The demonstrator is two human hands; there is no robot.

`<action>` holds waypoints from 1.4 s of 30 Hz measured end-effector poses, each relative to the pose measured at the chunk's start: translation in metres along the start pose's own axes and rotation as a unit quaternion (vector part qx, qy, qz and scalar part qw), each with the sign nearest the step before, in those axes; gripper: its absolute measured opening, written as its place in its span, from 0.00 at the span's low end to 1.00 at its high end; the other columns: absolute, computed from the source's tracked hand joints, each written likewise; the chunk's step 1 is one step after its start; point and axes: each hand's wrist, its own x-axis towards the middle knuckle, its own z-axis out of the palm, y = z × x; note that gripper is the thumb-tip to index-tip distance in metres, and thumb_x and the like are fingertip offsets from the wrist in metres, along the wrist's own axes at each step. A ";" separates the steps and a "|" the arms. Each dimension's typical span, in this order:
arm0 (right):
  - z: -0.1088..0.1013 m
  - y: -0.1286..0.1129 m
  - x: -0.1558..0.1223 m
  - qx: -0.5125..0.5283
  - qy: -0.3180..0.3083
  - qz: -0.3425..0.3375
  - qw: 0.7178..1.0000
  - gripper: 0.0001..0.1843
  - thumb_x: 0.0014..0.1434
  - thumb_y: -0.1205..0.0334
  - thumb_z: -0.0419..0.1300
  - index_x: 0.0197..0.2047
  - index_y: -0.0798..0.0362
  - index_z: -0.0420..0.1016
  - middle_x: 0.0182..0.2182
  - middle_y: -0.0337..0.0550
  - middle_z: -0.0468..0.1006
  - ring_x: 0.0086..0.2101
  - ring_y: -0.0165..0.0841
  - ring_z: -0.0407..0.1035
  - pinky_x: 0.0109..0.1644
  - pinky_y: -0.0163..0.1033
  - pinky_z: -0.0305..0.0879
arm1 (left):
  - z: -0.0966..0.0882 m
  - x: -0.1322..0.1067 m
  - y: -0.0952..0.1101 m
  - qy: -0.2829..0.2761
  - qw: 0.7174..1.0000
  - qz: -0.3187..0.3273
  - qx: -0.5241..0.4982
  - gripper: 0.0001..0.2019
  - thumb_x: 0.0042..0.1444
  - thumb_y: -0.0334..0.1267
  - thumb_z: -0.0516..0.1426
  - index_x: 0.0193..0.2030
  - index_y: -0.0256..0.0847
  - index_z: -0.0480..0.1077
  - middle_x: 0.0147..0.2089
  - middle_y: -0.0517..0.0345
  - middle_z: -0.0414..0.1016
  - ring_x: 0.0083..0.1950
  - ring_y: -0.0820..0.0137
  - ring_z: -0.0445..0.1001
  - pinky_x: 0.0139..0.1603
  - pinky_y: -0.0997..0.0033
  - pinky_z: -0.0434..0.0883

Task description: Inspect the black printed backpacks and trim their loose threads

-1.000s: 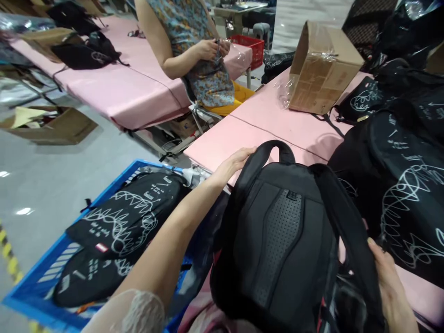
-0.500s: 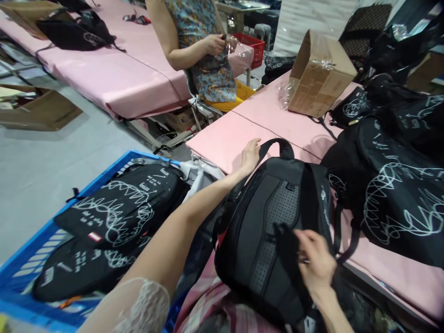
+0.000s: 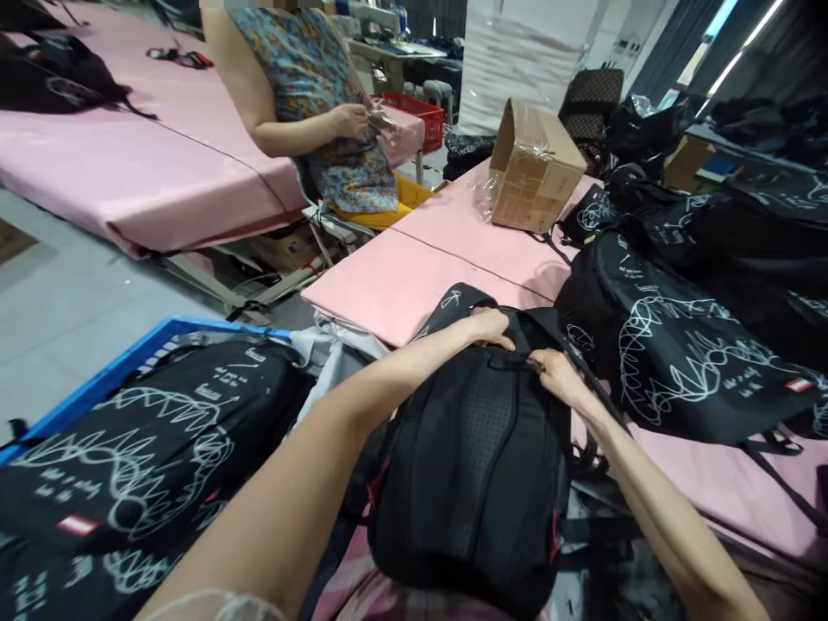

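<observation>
A black backpack [image 3: 479, 466] lies back-panel up across my lap and the near edge of the pink table [image 3: 401, 276]. Both hands sit at its top edge. My left hand [image 3: 488, 328] curls its fingers over the top, near the carry handle. Just to its right, my right hand [image 3: 556, 375] pinches the fabric at the base of a shoulder strap. What exactly each set of fingers clasps is partly hidden.
A blue crate [image 3: 122, 371] at my left holds black backpacks with white scribble print [image 3: 148, 448]. More printed backpacks [image 3: 686, 345] pile on the table's right. A cardboard box [image 3: 534, 168] stands farther back. A seated person in a patterned top [image 3: 310, 95] works at another pink table [image 3: 129, 181].
My right hand has moved from the backpack's lower middle up to its top edge beside my left hand. The backpack has shifted toward me, and the view has swung left and up.
</observation>
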 end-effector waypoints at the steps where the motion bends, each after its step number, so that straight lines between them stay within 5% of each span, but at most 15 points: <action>1: 0.003 -0.009 -0.007 -0.005 0.016 -0.052 0.998 0.14 0.50 0.76 0.47 0.31 0.55 0.71 0.28 0.44 0.73 0.32 0.33 0.64 0.37 0.35 0.55 | 0.005 0.000 0.001 0.004 1.000 -0.015 0.005 0.18 0.38 0.48 0.66 0.14 0.35 0.69 0.14 0.51 0.66 0.30 0.58 0.74 0.36 0.66 0.67; 4: 0.010 -0.029 -0.031 -0.039 0.042 -0.181 0.982 0.11 0.56 0.72 0.48 0.27 0.54 0.68 0.25 0.43 0.70 0.31 0.34 0.60 0.36 0.38 0.53 | 0.020 -0.002 0.003 0.027 0.998 -0.047 0.008 0.12 0.38 0.41 0.67 0.18 0.36 0.70 0.19 0.50 0.70 0.34 0.58 0.74 0.36 0.67 0.67; 7: 0.010 -0.028 -0.051 -0.048 0.045 -0.221 0.973 0.12 0.61 0.69 0.47 0.28 0.53 0.68 0.24 0.41 0.68 0.30 0.34 0.58 0.35 0.39 0.54 | 0.030 -0.012 0.003 0.041 0.998 -0.055 -0.001 0.10 0.48 0.41 0.61 0.25 0.37 0.72 0.23 0.50 0.72 0.34 0.61 0.74 0.35 0.69 0.66; 14: 0.025 0.010 -0.068 0.020 0.054 -0.153 0.987 0.23 0.53 0.82 0.45 0.48 0.56 0.69 0.36 0.46 0.71 0.40 0.36 0.61 0.44 0.40 0.60 | 0.053 -0.050 -0.002 0.042 0.998 0.044 0.005 0.08 0.54 0.36 0.56 0.41 0.44 0.71 0.41 0.57 0.73 0.40 0.67 0.73 0.38 0.72 0.65; 20: 0.037 0.024 -0.059 0.020 0.053 -0.153 0.987 0.24 0.50 0.83 0.47 0.47 0.56 0.70 0.33 0.45 0.69 0.38 0.37 0.60 0.42 0.42 0.62 | 0.056 -0.011 0.022 -0.026 0.974 0.167 0.151 0.14 0.49 0.43 0.61 0.43 0.40 0.73 0.45 0.51 0.71 0.42 0.61 0.74 0.37 0.68 0.68; 25: 0.034 0.029 -0.054 -0.009 0.012 -0.156 0.988 0.24 0.51 0.82 0.47 0.48 0.58 0.71 0.34 0.46 0.70 0.38 0.37 0.60 0.42 0.42 0.63 | 0.069 0.005 0.044 -0.036 0.973 0.144 0.177 0.08 0.52 0.36 0.59 0.34 0.32 0.75 0.42 0.44 0.73 0.40 0.58 0.74 0.34 0.65 0.69; 33: 0.029 0.041 -0.042 0.000 0.030 -0.162 0.986 0.28 0.47 0.83 0.46 0.49 0.56 0.71 0.40 0.49 0.73 0.43 0.38 0.64 0.45 0.43 0.67 | 0.084 -0.007 0.037 -0.016 0.974 0.152 0.165 0.08 0.57 0.30 0.51 0.37 0.35 0.72 0.41 0.48 0.71 0.45 0.61 0.69 0.36 0.67 0.69; 37: 0.017 0.061 -0.034 0.033 0.123 -0.089 0.988 0.30 0.50 0.81 0.45 0.52 0.52 0.68 0.47 0.47 0.72 0.46 0.35 0.68 0.48 0.40 0.67 | 0.085 -0.006 0.034 -0.019 0.984 0.150 0.092 0.10 0.56 0.28 0.49 0.40 0.37 0.69 0.39 0.49 0.72 0.45 0.61 0.70 0.40 0.65 0.68; 42: -0.003 0.059 -0.017 -0.106 0.065 0.067 0.990 0.18 0.60 0.61 0.53 0.52 0.57 0.66 0.41 0.55 0.76 0.39 0.44 0.73 0.43 0.45 0.67 | 0.082 -0.015 0.029 0.005 1.000 0.018 -0.019 0.09 0.52 0.28 0.50 0.39 0.39 0.66 0.32 0.54 0.73 0.38 0.63 0.73 0.41 0.66 0.66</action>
